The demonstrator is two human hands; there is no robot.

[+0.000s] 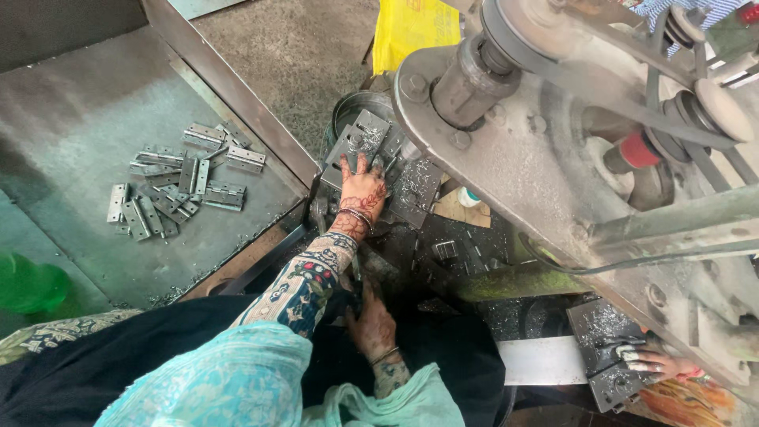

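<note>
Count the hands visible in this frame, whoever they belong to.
3. The person's left hand lies flat on the metal plates under the machine; the right hand is low by the lap; a co-worker's hand shows at lower right. Others may be hidden.

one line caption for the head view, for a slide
Left hand presses metal plates at a belt-driven machine; loose hinges lie on the steel tray.

Loose metal hinges (180, 180) lie heaped mid-tray on a grey steel tray (71, 119) at left. A yellow bag (413, 28) sits by the top edge, a green container (28, 285) at the left edge, beside the belt-driven pulley (715, 107).
</note>
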